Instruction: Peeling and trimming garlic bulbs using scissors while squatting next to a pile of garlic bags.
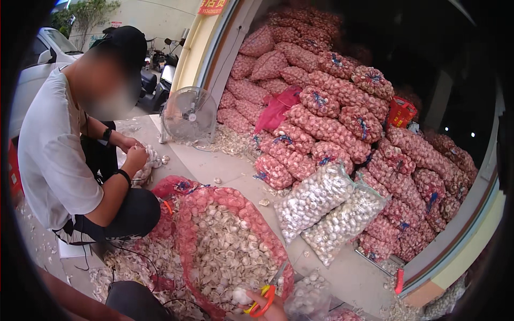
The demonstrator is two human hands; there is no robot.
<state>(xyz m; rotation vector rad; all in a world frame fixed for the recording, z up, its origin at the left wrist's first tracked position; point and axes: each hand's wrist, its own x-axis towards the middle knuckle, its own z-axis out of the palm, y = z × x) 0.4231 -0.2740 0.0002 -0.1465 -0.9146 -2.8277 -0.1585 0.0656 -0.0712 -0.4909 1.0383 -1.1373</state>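
Observation:
At the lower edge my right hand [274,312] is closed around scissors [261,303] with orange and yellow handles. Their blades point up and away over the rim of the red mesh sack. A fingertip of this hand touches a pale garlic bulb [242,296]; whether it grips the bulb I cannot tell. Only a blurred left forearm shows at the lower left; my left hand is outside the picture. In front of me the opened red mesh sack [243,206] lies spread, its rim rolled around many garlic bulbs [230,246] and loose skins.
On the left a seated co-worker [59,139] handles garlic with both hands. A fan [190,115] stands behind the sack. Two clear bags of garlic [316,200] lie right of it, and a smaller clear bag [308,294] sits near my right hand. Stacked red sacks [337,139] fill the doorway.

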